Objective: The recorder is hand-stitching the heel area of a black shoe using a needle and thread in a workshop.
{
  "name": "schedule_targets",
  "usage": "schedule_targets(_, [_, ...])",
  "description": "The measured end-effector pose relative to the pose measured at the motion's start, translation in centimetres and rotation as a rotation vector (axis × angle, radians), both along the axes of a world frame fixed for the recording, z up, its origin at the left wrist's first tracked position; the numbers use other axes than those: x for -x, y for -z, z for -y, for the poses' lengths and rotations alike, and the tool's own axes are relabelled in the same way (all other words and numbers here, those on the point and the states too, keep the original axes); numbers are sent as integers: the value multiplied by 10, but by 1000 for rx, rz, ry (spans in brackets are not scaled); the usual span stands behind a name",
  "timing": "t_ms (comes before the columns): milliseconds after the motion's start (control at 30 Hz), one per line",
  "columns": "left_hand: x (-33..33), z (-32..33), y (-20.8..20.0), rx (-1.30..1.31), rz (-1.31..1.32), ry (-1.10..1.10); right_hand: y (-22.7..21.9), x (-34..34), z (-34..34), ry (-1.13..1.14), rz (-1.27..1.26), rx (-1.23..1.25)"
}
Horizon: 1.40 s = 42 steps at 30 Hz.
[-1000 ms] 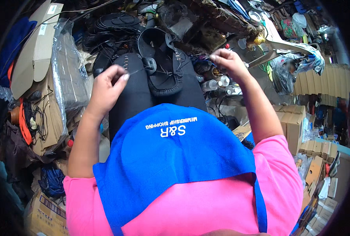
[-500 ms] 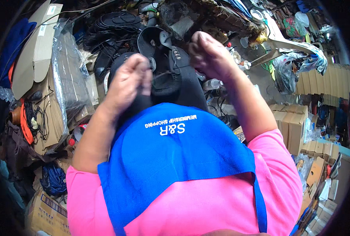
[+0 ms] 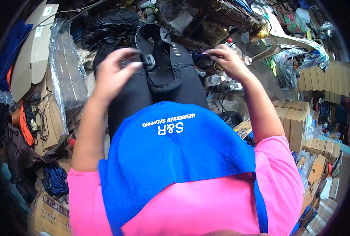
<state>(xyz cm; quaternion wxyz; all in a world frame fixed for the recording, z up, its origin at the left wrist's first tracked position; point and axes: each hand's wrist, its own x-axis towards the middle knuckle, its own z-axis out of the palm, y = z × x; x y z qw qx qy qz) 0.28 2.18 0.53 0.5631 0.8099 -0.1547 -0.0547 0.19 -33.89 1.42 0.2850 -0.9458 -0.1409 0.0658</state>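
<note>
A black leather shoe upper (image 3: 170,81), with a stitched rim and a strap, lies across my dark-trousered thighs. A thin cord or thread crosses its opening. To its left my left hand (image 3: 118,69) hovers, thumb and fingers apart, its fingertips close to the grey fastening tab (image 3: 148,60). My right hand (image 3: 228,61) is raised to the right of the upper, away from it. Its fingers point left, with thumb and forefinger close together; whatever is between them is too small to make out.
Coiled black cords or straps (image 3: 112,25) lie beyond my left knee. Clear plastic bottles (image 3: 214,80) stand at the right of my thigh. Flattened cardboard (image 3: 37,51) and a plastic-wrapped stack (image 3: 67,67) are at the left. Brown cartons (image 3: 291,122) fill the right side.
Both hands were closed, near the upper. The left has opened and shifted left; the right has moved right and down, its fingers more stretched. The upper shows more fully.
</note>
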Motion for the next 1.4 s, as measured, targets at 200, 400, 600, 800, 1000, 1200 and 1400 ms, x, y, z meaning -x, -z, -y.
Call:
schedule_targets(200, [-25,59,19,-63,-91,204,-15,-14,-64,-180,-110,-169])
schedule_targets(400, [-43,65,27,-213,106,318,-7,-28,-61,-295,-87,-101])
schedule_targets(600, [-49,68,21,-201,-37,427,-12,-35,-59,-355,-130,-85])
schedule_targets(800, [-50,70,26,-13,-296,439,-6,-36,-61,-397,-81,-64])
schedule_targets(1000, [-49,70,28,48,-404,428,4,-28,-67,-345,-255,-242])
schedule_targets(1200, [-55,62,32,63,-373,530,15,-10,-62,-277,-109,-282])
schedule_targets(1400, [-56,59,24,-102,-282,673,9,4,-64,-278,35,-143])
